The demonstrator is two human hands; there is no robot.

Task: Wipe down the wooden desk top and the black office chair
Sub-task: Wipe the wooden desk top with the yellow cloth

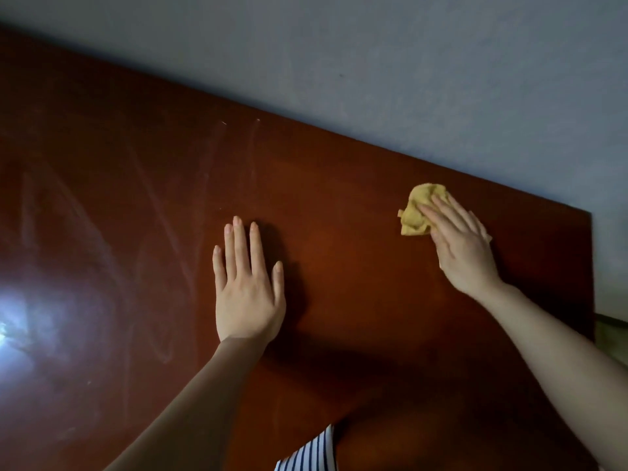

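A strip of blue-and-white striped fabric shows at the bottom edge, closest to the lens, between two bare forearms reaching out over the desk. The desk top is smooth, glossy, reddish-brown wood with a straight back edge against a matte, faintly mottled grey wall. Pale, hazy streaks cross its left half, and a bright patch of glare lies at the far left. A sliver of floor shows past the desk's right end.

The left hand lies palm down on the wood near the middle, its fingers straight and close together, holding nothing. The right hand is near the back right corner. Its fingers are stretched out on top of a crumpled, soft yellow cloth, pressing it to the desk. The bunched cloth sticks out beyond the fingertips and to their left.
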